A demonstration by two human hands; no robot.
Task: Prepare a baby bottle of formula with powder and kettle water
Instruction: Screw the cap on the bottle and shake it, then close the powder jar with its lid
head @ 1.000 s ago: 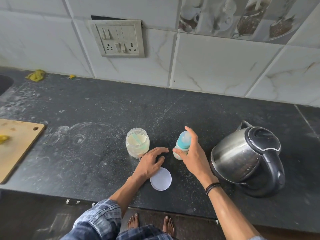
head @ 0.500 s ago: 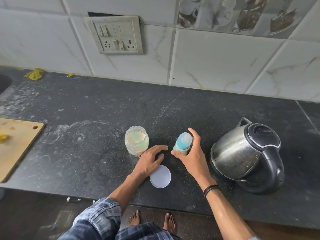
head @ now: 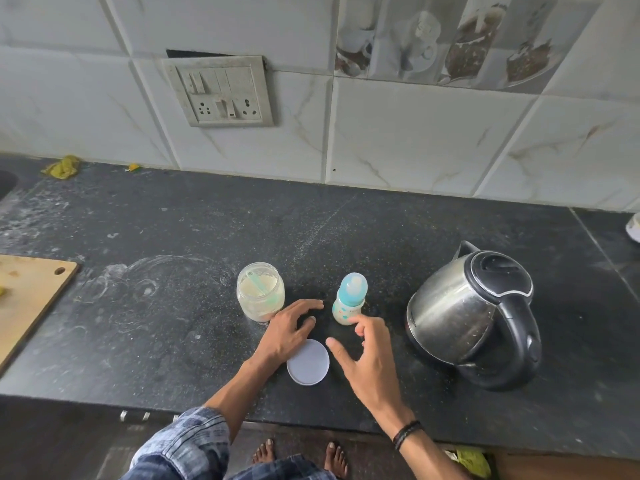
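Note:
A small baby bottle (head: 347,301) with a teal cap stands upright on the dark counter (head: 173,323). Left of it is an open glass jar of pale powder (head: 260,296) with a green scoop inside. The jar's white lid (head: 308,362) lies flat in front, nearer the counter edge. A steel kettle (head: 460,313) with a black lid and handle sits to the right. My left hand (head: 289,330) rests flat on the counter between jar and bottle, fingers apart. My right hand (head: 370,358) hovers just in front of the bottle, fingers spread, apart from it.
A wooden cutting board (head: 27,306) lies at the left edge. A switch and socket plate (head: 221,91) is on the tiled wall. Yellow-green scraps (head: 62,166) lie at the back left. A white object (head: 635,228) peeks in at the far right. Bare feet show below the counter.
My right hand has let go of the bottle and drawn back toward me, fingers opening. The bottle stays standing. My left hand has barely moved.

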